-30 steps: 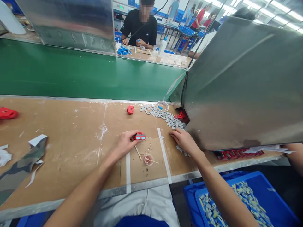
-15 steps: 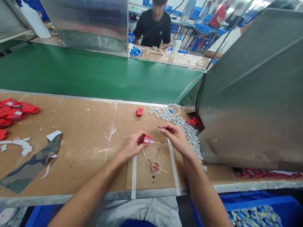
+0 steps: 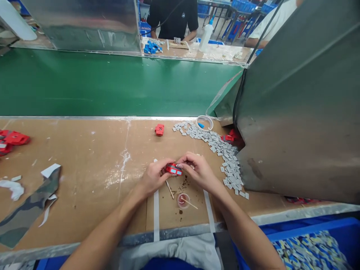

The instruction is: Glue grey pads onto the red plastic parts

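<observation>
Holding red part [image 3: 174, 171] — left hand [image 3: 153, 175], right hand [image 3: 201, 171] pinched against it — brown worktop [image 3: 90, 153], green belt [image 3: 112, 86]

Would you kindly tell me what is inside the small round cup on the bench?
The cup holds a reddish substance and one end of a thin stick. The substance hides the cup's bottom.
</observation>
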### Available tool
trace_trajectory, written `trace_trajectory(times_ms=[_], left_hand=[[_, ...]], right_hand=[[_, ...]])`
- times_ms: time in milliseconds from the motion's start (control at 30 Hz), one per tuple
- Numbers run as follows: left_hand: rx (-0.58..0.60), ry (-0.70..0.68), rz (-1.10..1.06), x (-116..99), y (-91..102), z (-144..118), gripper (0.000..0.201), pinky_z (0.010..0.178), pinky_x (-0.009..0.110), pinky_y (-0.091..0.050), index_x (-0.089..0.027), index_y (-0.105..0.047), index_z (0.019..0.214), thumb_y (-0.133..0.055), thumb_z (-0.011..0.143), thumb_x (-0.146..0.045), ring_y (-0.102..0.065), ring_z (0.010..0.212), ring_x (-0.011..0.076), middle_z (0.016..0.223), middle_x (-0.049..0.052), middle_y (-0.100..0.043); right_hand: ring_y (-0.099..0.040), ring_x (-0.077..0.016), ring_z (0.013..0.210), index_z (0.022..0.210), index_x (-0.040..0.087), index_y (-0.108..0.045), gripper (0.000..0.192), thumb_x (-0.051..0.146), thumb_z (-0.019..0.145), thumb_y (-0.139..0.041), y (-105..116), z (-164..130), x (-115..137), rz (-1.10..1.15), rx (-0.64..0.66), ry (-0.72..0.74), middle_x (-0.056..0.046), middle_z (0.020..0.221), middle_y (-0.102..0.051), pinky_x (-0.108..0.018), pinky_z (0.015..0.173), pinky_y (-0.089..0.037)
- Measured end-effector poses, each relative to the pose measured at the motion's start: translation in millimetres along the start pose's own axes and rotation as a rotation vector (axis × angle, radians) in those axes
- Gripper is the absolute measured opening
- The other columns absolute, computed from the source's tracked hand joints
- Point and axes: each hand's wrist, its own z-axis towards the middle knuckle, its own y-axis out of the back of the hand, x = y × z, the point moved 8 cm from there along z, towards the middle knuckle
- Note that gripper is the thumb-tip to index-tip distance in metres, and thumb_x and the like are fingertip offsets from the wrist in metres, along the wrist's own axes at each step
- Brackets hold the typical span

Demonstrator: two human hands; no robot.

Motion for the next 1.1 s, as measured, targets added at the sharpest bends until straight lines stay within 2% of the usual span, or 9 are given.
trace_trajectory(times_ms=[200,467,600,733,933,1100], left_hand=[[0.025,-0.049,0.022,-2,-2.4,0,0.028,0.073,0.025,-0.056,-0.017,-0.07,0.113,-0.071,0.085,-0.015,-0.073,0.08,0.0177,0.1,0.007,-0.079],[0.103,-0.091,-0.002,0,-0.5,-2,0.027,0.084,0.029,-0.058,-0.021,-0.075,0.115,-0.068,0.089,-0.019,-0.076,0.092,0.0202,0.108,0.008,-0.08],[0.099,-0.08,0.009,4,2.3,-3,0.028,0.085,0.031,-0.059,-0.021,-0.075,0.116,-0.07,0.088,-0.02,-0.076,0.093,0.0218,0.107,0.009,-0.081],[0.087,-0.035,0.027,1,3.3,-3,0.031,0.088,0.033,-0.058,-0.022,-0.075,0.116,-0.066,0.087,-0.014,-0.076,0.095,0.0221,0.109,0.008,-0.08],[0.05,-0.012,0.072,-4,3.5,-3,0.03,0.079,0.03,-0.058,-0.019,-0.073,0.111,-0.062,0.086,-0.008,-0.074,0.086,0.0203,0.101,0.007,-0.08],[0.03,-0.129,0.153,-6,2.2,-6,0.028,0.082,0.032,-0.06,-0.018,-0.07,0.115,-0.061,0.089,-0.012,-0.074,0.092,0.0221,0.104,0.01,-0.079]], right_hand=[[-0.064,-0.0155,0.071,0.087,0.018,-0.067,0.006,0.016,0.09,-0.062,-6,0,-13,0.072,0.062,-0.087,-0.003,0.082,-0.073,-0.025,0.066,-0.047],[-0.059,-0.0148,0.067,0.079,0.018,-0.065,0.012,0.015,0.09,-0.065,-9,1,-8,0.037,0.17,-0.016,-0.001,0.075,-0.068,-0.025,0.063,-0.041],[-0.059,-0.016,0.075,0.079,0.018,-0.064,0.014,0.011,0.091,-0.063,-13,-3,-3,-0.048,0.1,0.045,-0.002,0.081,-0.065,-0.027,0.068,-0.042],[-0.059,-0.0171,0.079,0.088,0.019,-0.066,0.016,0.013,0.098,-0.054,-18,-11,-4,-0.117,0.06,0.022,-0.004,0.087,-0.06,-0.029,0.071,-0.043],[-0.059,-0.0172,0.08,0.089,0.018,-0.065,0.017,0.012,0.097,-0.052,-22,-13,-1,-0.077,0.058,-0.019,-0.004,0.087,-0.058,-0.03,0.073,-0.044],[-0.058,-0.0161,0.077,0.087,0.018,-0.067,0.017,0.011,0.095,-0.054,-20,-9,-2,-0.038,0.026,-0.02,-0.003,0.083,-0.058,-0.028,0.069,-0.042]])
